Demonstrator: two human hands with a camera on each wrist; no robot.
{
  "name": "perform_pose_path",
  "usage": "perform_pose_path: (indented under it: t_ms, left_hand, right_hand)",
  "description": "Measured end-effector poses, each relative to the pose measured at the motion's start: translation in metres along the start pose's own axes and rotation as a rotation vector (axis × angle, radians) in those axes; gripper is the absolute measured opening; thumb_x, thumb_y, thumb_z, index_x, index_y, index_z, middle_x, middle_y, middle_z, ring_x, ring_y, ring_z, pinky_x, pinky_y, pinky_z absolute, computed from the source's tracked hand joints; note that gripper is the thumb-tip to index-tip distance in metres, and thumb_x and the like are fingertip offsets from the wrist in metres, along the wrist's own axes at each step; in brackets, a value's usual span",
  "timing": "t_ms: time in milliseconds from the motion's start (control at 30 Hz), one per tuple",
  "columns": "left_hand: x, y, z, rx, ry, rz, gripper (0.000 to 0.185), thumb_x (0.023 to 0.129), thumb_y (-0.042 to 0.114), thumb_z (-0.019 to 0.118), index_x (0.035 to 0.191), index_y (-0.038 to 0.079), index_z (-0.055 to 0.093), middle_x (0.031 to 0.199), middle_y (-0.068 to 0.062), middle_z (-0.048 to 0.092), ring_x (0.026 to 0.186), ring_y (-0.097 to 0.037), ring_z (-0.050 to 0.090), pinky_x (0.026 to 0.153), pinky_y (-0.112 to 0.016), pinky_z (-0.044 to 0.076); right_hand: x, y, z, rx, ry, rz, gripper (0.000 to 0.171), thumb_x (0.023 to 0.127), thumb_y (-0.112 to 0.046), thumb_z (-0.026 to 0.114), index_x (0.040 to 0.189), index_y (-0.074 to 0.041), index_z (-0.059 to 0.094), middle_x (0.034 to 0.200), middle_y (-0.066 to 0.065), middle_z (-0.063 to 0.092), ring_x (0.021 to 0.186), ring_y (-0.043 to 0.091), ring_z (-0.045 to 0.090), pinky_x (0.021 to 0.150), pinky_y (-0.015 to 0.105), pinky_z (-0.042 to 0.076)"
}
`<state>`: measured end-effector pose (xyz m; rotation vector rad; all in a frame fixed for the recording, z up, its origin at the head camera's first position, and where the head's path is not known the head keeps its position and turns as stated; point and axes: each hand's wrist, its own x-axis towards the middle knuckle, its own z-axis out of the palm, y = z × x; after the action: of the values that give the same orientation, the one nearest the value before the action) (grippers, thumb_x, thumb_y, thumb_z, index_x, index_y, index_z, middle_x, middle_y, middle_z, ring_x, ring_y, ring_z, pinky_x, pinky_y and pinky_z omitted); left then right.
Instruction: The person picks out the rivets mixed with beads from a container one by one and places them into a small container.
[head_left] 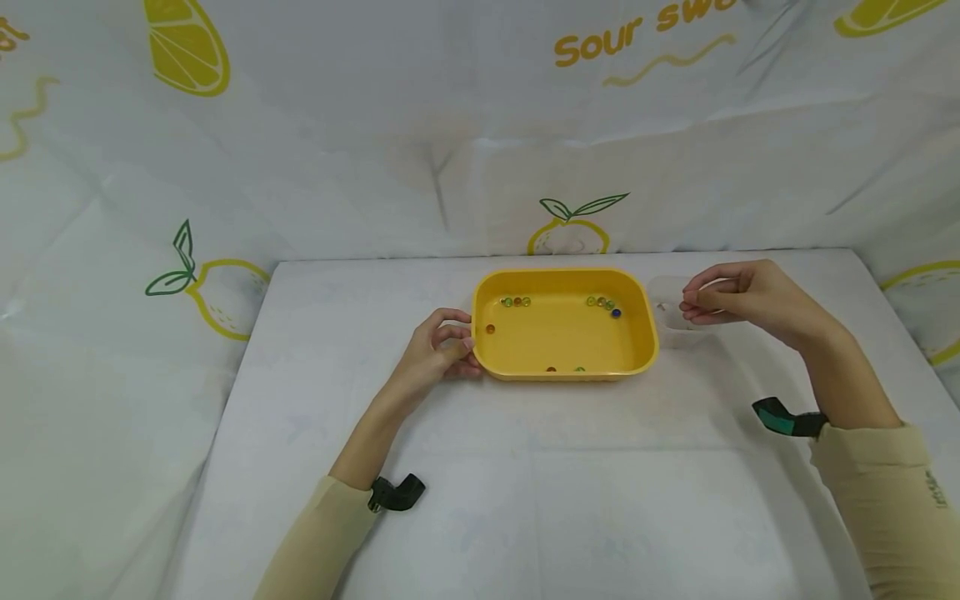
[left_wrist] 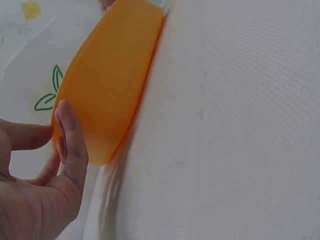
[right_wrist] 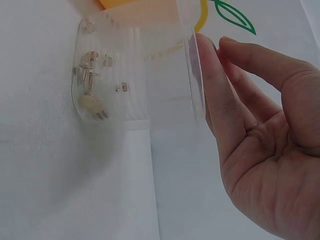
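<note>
My left hand (head_left: 442, 346) holds the left end of a yellow plastic tray (head_left: 562, 375), thumb at the rim and fingers against the outer wall. Several small glass marbles lie inside, mostly yellow-green and amber; one blue marble (head_left: 616, 313) sits near the right end. At the tray's right stands a clear plastic box (head_left: 678, 338). My right hand (head_left: 738, 296) is over this box, fingers bent and tips close together; whether anything is between them is hidden. Through the box wall, small clear and brownish pieces (right_wrist: 92, 102) show at its bottom, too blurred to name.
Both containers stand near the back edge of a white-covered table (head_left: 480, 492). Behind it hangs a white sheet (head_left: 360, 167) printed with lemons. A black wrist mount (head_left: 397, 492) is on the left wrist, and a black-and-green one (head_left: 787, 418) on the right.
</note>
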<state>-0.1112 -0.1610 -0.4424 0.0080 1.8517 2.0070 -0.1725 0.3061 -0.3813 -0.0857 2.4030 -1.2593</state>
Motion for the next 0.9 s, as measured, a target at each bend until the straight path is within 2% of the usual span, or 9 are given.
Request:
perform_pose_path:
  t_ms: [633, 900]
  left_hand:
    - [0.0004, -0.0011, -0.0005, -0.010, -0.001, 0.000, 0.038, 0.106, 0.003, 0.063, 0.142, 0.007, 0.049, 0.116, -0.016, 0.063, 0.080, -0.018, 0.073, 0.079, -0.032, 0.071]
    - [0.0003, -0.0020, -0.0013, -0.011, -0.004, 0.001, 0.038, 0.106, 0.002, 0.062, 0.142, 0.008, 0.050, 0.118, -0.020, 0.062, 0.080, -0.018, 0.073, 0.078, -0.032, 0.071]
  right_hand:
    - [0.0007, -0.0006, 0.0028, 0.037, -0.002, -0.030, 0.033, 0.109, -0.019, 0.068, 0.126, 0.009, 0.067, 0.098, -0.006, 0.083, 0.094, 0.017, 0.083, 0.084, 0.033, 0.071]
    - [0.0027, -0.0035, 0.0077, 0.045, 0.002, -0.013, 0.035, 0.108, -0.021, 0.069, 0.127, 0.009, 0.066, 0.098, -0.007, 0.083, 0.094, 0.015, 0.083, 0.084, 0.033, 0.071]
